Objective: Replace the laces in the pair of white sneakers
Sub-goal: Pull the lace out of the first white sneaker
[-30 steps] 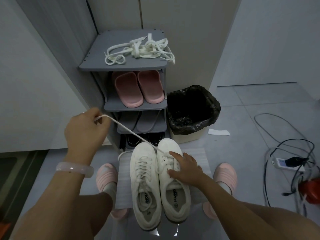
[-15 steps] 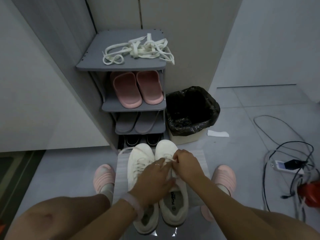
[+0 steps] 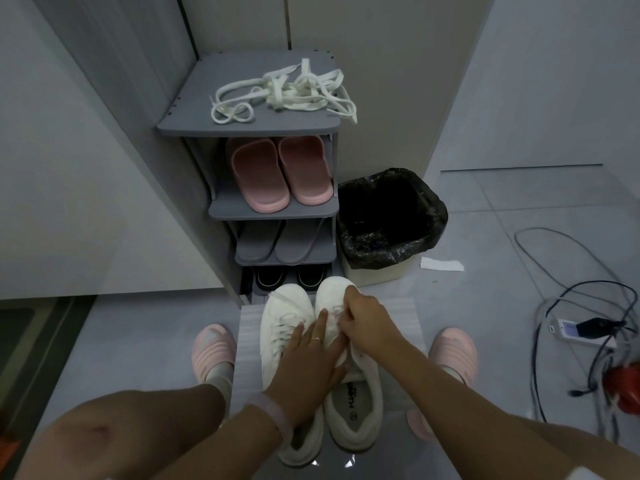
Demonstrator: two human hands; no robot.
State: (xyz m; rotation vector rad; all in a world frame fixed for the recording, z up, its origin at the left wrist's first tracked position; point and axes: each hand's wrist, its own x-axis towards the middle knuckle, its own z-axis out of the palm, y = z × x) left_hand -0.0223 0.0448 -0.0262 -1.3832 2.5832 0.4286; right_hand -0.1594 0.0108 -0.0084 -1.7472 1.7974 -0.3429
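Note:
Two white sneakers stand side by side on a pale mat [image 3: 405, 317] on the floor between my feet. My left hand [image 3: 308, 362] lies flat with straight fingers across the left sneaker [image 3: 280, 317] and the lacing of the right sneaker [image 3: 360, 393]. At the right sneaker's front eyelets, my right hand [image 3: 367, 323] pinches its white lace with curled fingers. A loose end of lace [image 3: 284, 299] trails over the left sneaker's toe. A tangle of spare white laces [image 3: 287, 93] lies on the top of the grey shoe rack [image 3: 242, 129].
The rack holds pink slippers [image 3: 277, 171], grey slippers [image 3: 280, 240] and black shoes [image 3: 291, 275]. A bin with a black liner [image 3: 391, 220] stands right of it. Cables and a power strip [image 3: 571, 330] lie on the floor at right. My pink-slippered feet [image 3: 214, 344] flank the mat.
My left hand came down from up left, where it pulled a lace taut, and now rests flat on the sneakers. My right hand shifted forward to the front eyelets.

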